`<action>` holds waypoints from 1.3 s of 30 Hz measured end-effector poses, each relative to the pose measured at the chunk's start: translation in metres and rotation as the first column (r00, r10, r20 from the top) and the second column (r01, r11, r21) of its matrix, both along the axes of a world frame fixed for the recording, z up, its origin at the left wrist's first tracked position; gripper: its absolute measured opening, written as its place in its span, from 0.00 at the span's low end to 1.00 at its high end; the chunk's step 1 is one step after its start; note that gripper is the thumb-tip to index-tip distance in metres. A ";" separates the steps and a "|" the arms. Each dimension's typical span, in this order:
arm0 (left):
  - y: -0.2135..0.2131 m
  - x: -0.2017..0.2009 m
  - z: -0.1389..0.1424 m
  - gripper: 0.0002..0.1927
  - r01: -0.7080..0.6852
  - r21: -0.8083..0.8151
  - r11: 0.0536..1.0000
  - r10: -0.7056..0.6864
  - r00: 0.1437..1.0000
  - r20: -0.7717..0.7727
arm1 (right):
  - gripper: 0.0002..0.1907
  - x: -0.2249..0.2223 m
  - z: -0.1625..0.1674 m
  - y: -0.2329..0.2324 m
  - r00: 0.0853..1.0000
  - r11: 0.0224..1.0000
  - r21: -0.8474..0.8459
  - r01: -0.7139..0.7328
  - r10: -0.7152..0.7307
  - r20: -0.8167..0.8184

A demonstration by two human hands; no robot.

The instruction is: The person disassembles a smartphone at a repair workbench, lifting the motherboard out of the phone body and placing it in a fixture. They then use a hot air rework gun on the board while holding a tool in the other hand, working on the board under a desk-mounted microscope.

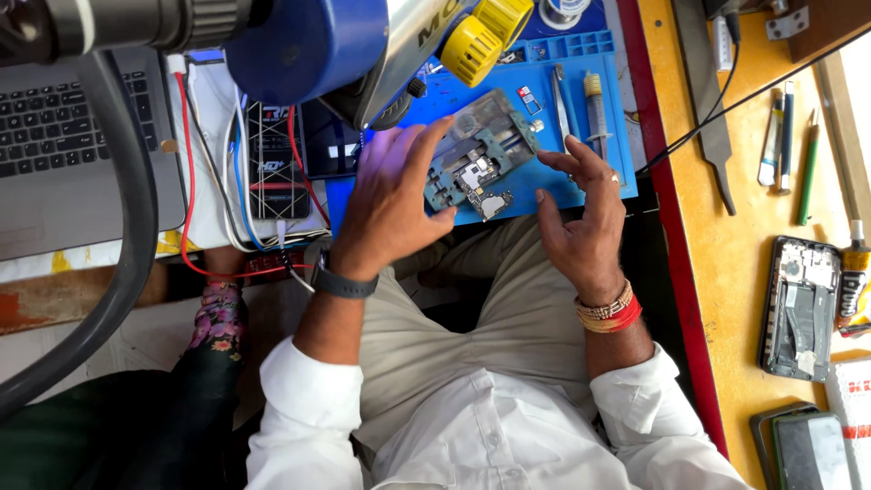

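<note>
Here, the largest thing is the grey laptop computer at the left, and beside it a thick grey flexible hose curves down over the edge of the bench. Above the work place hangs the blue and silver body of a microscope with yellow knobs. Under it lies a blue rubber repair mat with small compartments along its far edge. At the right is a yellow wooden table top, and on it rests an opened dark phone housing.

On the mat, near its front edge, stands a metal board holder, and a small green phone circuit board is clamped in it. The left hand is half open with spread fingers; its fingertips touch the left side of the holder, but it grips nothing firmly. The right hand is loosely curled just beside the holder, apart from it, and it holds nothing.

Steel tweezers and a small syringe with yellowish content lie on the mat, untouched, behind the right hand.

As a judgement, the phone is already taken apart and its board is fixed in place; the repair on the board itself seems not yet finished, because no tool is in hand.
</note>
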State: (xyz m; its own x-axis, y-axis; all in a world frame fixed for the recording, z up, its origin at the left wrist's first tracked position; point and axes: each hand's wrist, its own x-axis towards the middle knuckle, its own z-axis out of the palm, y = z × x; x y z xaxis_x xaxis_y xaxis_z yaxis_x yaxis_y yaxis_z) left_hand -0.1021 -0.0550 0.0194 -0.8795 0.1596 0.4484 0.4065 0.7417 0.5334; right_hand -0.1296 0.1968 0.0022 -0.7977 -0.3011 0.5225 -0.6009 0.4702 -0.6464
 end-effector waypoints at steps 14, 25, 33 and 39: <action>-0.013 -0.029 -0.005 0.51 0.108 -0.011 0.994 -0.107 0.992 0.066 | 0.29 -0.007 -0.005 -0.002 0.993 0.984 0.166 0.057 -0.038 -0.116; -0.015 -0.022 -0.008 0.53 0.054 -0.038 0.998 -0.050 0.995 0.091 | 0.22 -0.004 -0.005 -0.007 0.975 0.973 0.194 0.129 -0.088 -0.205; -0.010 -0.011 0.010 0.50 -0.025 -0.095 0.995 0.033 0.996 0.088 | 0.16 -0.002 -0.003 -0.003 0.938 0.956 0.173 0.238 -0.180 -0.298; 0.008 0.007 0.014 0.49 -0.182 -0.144 0.973 0.172 0.982 -0.079 | 0.10 -0.011 0.000 0.011 0.873 0.896 0.073 0.439 -0.405 -0.271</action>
